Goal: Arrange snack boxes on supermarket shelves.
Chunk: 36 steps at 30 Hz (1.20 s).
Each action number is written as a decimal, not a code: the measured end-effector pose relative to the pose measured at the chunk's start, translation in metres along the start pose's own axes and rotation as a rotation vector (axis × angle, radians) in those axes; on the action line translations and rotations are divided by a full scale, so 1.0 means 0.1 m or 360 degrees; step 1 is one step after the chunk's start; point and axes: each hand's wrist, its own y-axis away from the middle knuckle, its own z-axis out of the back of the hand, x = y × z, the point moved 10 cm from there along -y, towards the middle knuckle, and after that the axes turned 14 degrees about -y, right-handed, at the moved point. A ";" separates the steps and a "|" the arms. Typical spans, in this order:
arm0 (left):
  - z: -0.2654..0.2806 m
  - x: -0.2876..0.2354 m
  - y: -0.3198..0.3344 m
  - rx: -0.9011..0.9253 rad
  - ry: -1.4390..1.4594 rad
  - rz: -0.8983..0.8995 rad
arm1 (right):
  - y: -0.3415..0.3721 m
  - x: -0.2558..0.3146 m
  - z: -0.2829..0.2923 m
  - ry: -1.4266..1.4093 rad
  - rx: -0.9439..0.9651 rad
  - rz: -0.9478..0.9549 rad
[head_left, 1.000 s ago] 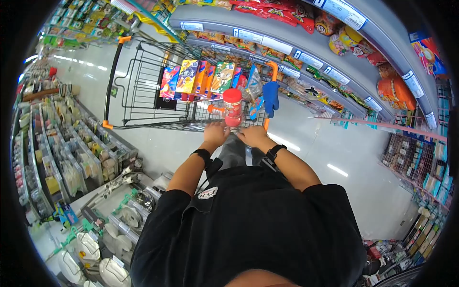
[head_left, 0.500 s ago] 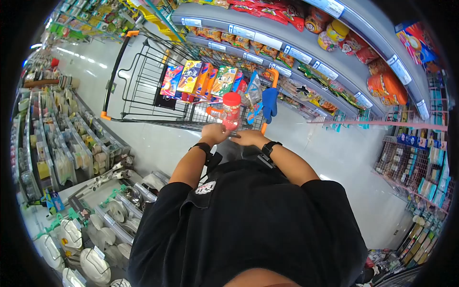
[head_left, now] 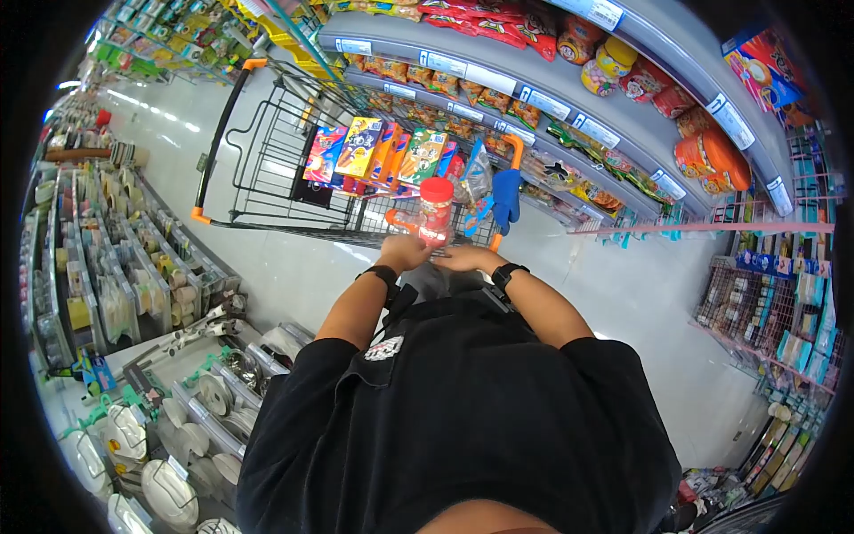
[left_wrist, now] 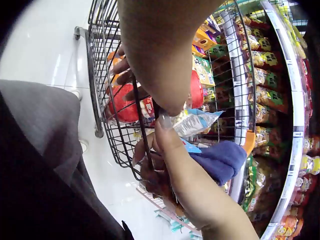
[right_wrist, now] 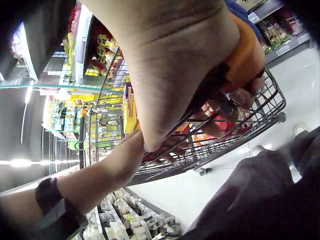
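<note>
A wire shopping cart (head_left: 307,233) stands in front of me, its near side rim under both my hands. My left hand (head_left: 406,253) grips that rim, and the left wrist view shows its fingers bent over the wires. Close beside it, my right hand (head_left: 467,258) holds the same rim, fingers (left_wrist: 148,160) curled round the bar. Just beyond the hands a clear jar with a red lid (head_left: 436,212) stands in the cart. Behind it are several colourful snack boxes (head_left: 360,147) and a blue-and-silver bag (head_left: 478,173). Dark blue cloth (head_left: 506,198) hangs by the orange corner.
Shelves with snack bags and price tags (head_left: 485,78) run along the cart's far side. On the left stand racks of small goods (head_left: 116,249), with plates (head_left: 169,489) on a display nearer me. A pink wire rack (head_left: 747,303) is at right, past the pale floor (head_left: 605,276).
My right hand has shifted slightly left, closer to the left hand, and lies flatter on the rim. The shelves have slid a little left in the head view. Both hands stay on the cart.
</note>
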 end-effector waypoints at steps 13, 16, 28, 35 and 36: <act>-0.15 0.00 -0.11 0.0099 0.0270 -0.0124 | -0.21 -0.30 -0.11 -0.0634 0.0472 -0.0402; -0.47 0.05 -0.47 0.0112 0.0614 -0.0507 | -0.47 0.02 0.21 0.0252 0.0411 -0.0121; 0.63 2.78 -1.00 -0.0859 0.0879 0.0643 | -1.84 1.26 1.37 -0.0689 -0.0803 0.0043; 0.51 2.78 -1.13 -0.0612 0.0827 0.0452 | -1.84 1.40 1.34 -0.0869 -0.1117 -0.0126; 0.51 2.76 -1.13 -0.0592 0.0816 0.0434 | -1.84 1.38 1.33 -0.0872 -0.1197 -0.0137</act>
